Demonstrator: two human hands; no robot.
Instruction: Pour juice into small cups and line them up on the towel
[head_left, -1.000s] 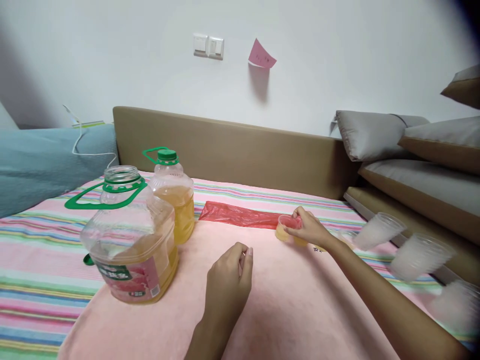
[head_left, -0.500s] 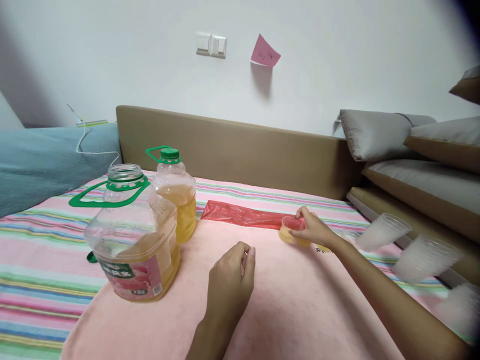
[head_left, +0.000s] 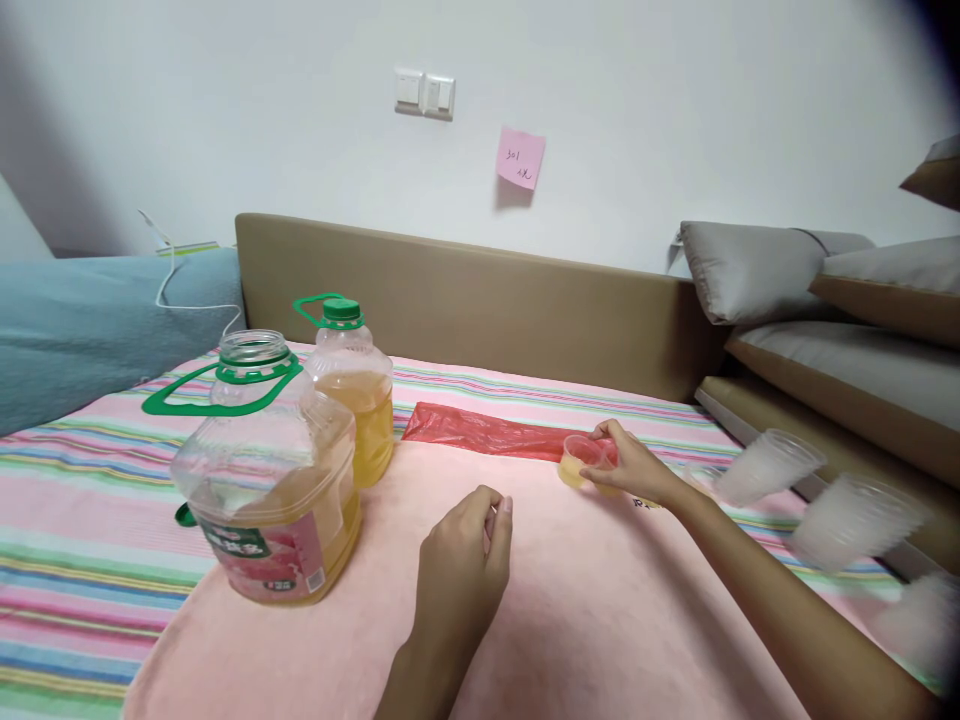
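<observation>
My right hand (head_left: 630, 465) has its thumb and fingers around a small clear plastic cup (head_left: 571, 468) of pale yellow liquid at the far edge of the pink cloth. More clear plastic and yellow liquid show behind that hand, partly hidden. My left hand (head_left: 466, 545) rests curled above the middle of the cloth, with nothing visible in it. To its left stands a big juice jug (head_left: 262, 500), uncapped, with a green handle and pink label. A second jug (head_left: 356, 400), capped in green, stands behind it.
A red plastic bag (head_left: 480, 432) lies flat along the cloth's far edge. Stacks of clear cups (head_left: 772, 465) lie tilted at the right, beside piled grey cushions (head_left: 862, 350). A brown headboard (head_left: 450, 290) runs along the back. A green cap (head_left: 184, 515) lies by the open jug.
The pink note on the wall has flapped down flat. Both hands stay almost in place, the right one still at the cup.
</observation>
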